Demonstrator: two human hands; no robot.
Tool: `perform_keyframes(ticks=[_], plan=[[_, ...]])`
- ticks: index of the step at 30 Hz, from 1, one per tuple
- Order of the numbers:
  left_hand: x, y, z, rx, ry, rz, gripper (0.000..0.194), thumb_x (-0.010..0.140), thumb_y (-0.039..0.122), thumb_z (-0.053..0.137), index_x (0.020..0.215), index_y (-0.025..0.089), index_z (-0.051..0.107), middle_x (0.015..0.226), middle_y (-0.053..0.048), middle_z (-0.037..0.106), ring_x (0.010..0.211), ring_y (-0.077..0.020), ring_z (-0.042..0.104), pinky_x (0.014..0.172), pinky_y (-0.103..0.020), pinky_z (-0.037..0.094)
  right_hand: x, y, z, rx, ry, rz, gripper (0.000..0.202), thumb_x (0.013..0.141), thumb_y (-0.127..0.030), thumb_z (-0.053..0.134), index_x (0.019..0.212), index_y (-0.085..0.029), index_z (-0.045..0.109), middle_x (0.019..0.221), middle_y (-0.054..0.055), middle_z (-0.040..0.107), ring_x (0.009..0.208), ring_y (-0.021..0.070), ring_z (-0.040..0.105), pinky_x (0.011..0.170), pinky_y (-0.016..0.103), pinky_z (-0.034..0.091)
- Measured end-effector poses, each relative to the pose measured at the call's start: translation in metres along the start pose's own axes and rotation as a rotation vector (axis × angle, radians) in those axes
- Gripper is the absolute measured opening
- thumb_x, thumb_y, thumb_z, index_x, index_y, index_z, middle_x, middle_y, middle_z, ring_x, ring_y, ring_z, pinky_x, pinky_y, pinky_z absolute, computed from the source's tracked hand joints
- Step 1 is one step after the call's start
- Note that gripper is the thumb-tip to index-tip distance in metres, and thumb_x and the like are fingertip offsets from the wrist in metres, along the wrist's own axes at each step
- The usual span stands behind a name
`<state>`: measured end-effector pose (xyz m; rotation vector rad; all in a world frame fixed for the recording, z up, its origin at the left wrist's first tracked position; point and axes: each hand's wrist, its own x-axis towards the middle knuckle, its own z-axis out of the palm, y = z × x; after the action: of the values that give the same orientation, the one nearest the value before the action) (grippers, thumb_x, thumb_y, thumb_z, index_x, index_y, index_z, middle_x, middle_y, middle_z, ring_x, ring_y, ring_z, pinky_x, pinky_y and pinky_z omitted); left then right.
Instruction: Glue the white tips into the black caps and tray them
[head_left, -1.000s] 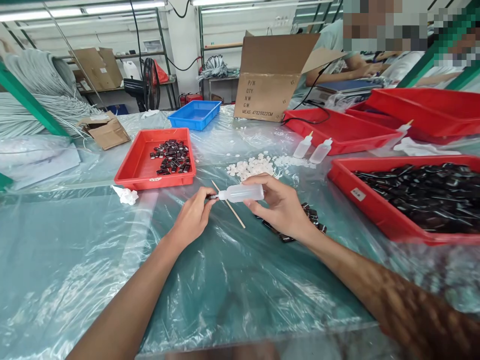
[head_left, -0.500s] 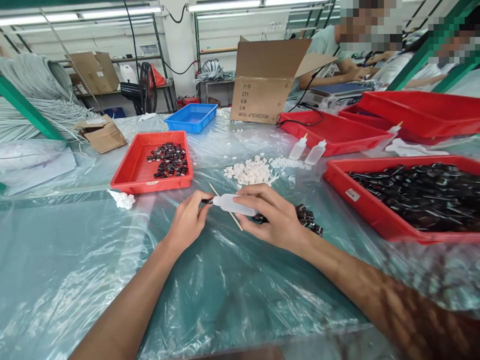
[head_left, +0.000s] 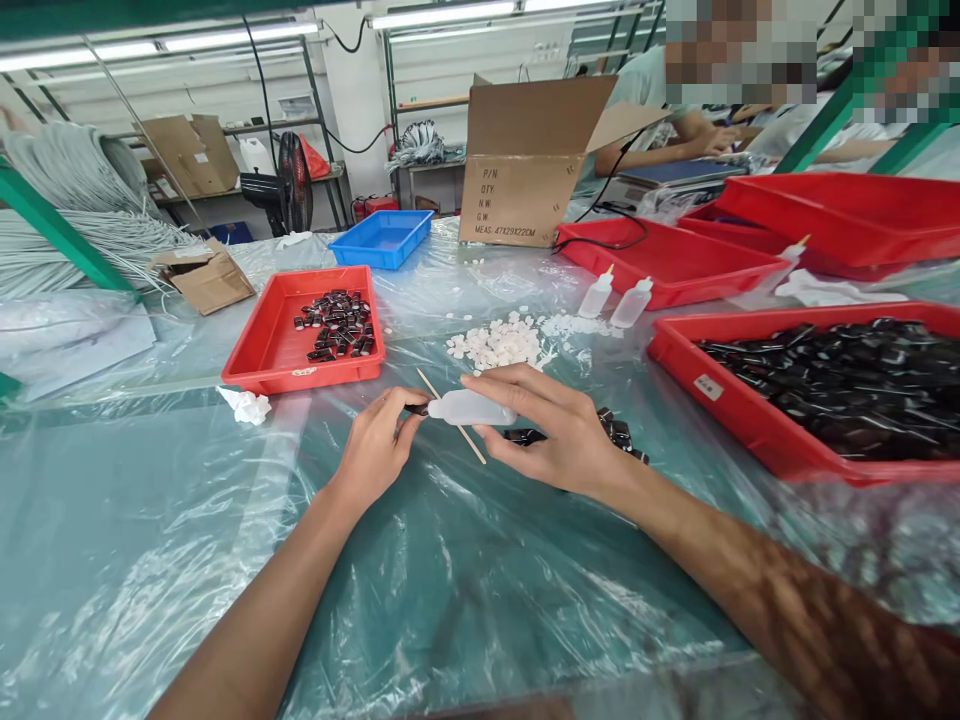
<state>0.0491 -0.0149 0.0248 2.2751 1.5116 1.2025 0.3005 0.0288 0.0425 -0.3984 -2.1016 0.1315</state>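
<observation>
My left hand [head_left: 379, 445] pinches a small black part [head_left: 417, 409] between thumb and fingertips. A translucent squeeze bottle [head_left: 474, 407] lies sideways in my right hand [head_left: 551, 425], between thumb and straightened fingers. Its nozzle end points left and meets the black part; the very tip is hidden. Below the bottle a thin wooden stick [head_left: 471, 442] rests slantwise on the plastic-covered table. More black parts [head_left: 619, 432] lie beside and partly behind my right hand. Just beyond it sits a pile of small white pieces [head_left: 496, 343].
A red tray [head_left: 259, 350] with finished-looking black pieces stands at left, near crumpled tissue [head_left: 246, 405]. Another red tray [head_left: 757, 465] full of black parts is at right. Two bottles [head_left: 597, 295] stand before further red trays. Behind are a blue tray [head_left: 381, 240], a carton [head_left: 517, 190] and a co-worker's arm [head_left: 652, 155].
My right hand's fingers have straightened and loosened around the bottle, showing more of its body. The left hand keeps its pinch on the black part. The view has shifted slightly.
</observation>
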Motion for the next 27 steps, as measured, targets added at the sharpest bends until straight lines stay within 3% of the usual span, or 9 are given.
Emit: perform_keyframes(ticks=[5,12,17,20,22,25,27], plan=[[0.0,0.003,-0.002,-0.042,-0.019,-0.081,0.007,0.105,0.022,0.059,0.107,0.024,0.065,0.102,-0.001,0.085,0.076,-0.0149,0.075,0.073,-0.026,0.057,-0.009,0.006,0.002,-0.13,-0.036,-0.128,0.063,0.1,-0.014,0.068,0.158,-0.035,0.056,0.132,0.009,0.075,0.108,0.0238,0.077,0.092,0.041,0.069],[-0.001,0.002,-0.002,-0.034,0.027,-0.012,0.009,0.105,0.019,0.059,0.106,0.023,0.067,0.104,-0.004,0.086,0.089,-0.0194,0.081,0.08,-0.03,0.061,-0.003,-0.004,-0.006,-0.228,-0.094,-0.14,0.056,0.102,-0.014,0.062,0.155,-0.034,0.058,0.129,0.011,0.076,0.112,0.0253,0.077,0.093,0.041,0.07],[-0.001,0.0,-0.001,0.041,0.019,0.065,0.018,0.103,0.011,0.056,0.108,0.024,0.068,0.108,-0.005,0.085,0.098,-0.022,0.08,0.085,-0.033,0.063,0.0,-0.017,-0.01,-0.201,-0.122,-0.093,0.063,0.101,-0.013,0.065,0.158,-0.036,0.055,0.127,0.01,0.075,0.111,0.0248,0.077,0.092,0.039,0.07],[-0.001,0.002,0.0,0.026,0.009,0.087,0.023,0.102,0.008,0.055,0.109,0.025,0.068,0.111,-0.005,0.086,0.102,-0.0216,0.081,0.089,-0.034,0.064,0.001,-0.016,-0.008,-0.008,-0.079,0.035,0.065,0.1,-0.013,0.066,0.159,-0.038,0.055,0.127,0.008,0.074,0.099,0.0211,0.076,0.083,0.036,0.068],[-0.001,0.002,0.001,0.001,0.016,0.069,0.022,0.103,0.008,0.055,0.108,0.026,0.067,0.114,-0.005,0.087,0.104,-0.0211,0.082,0.089,-0.033,0.065,0.003,-0.011,-0.005,0.142,-0.063,0.196,0.059,0.099,-0.017,0.07,0.153,-0.038,0.062,0.123,0.006,0.076,0.094,0.021,0.075,0.08,0.037,0.066],[-0.002,0.003,0.001,-0.023,0.036,0.015,0.017,0.104,0.013,0.057,0.108,0.027,0.066,0.116,-0.004,0.088,0.101,-0.0209,0.084,0.084,-0.031,0.066,0.008,0.004,-0.004,0.409,-0.048,0.461,0.035,0.093,-0.029,0.078,0.128,-0.03,0.075,0.111,0.005,0.078,0.093,0.0222,0.073,0.08,0.039,0.063],[-0.002,0.003,0.001,-0.041,0.043,-0.017,0.016,0.104,0.015,0.058,0.11,0.027,0.067,0.117,-0.004,0.088,0.099,-0.0204,0.085,0.082,-0.03,0.067,0.011,0.016,-0.005,0.622,-0.014,0.602,0.027,0.087,-0.034,0.084,0.11,-0.025,0.075,0.103,0.003,0.076,0.087,0.0196,0.071,0.079,0.036,0.061]])
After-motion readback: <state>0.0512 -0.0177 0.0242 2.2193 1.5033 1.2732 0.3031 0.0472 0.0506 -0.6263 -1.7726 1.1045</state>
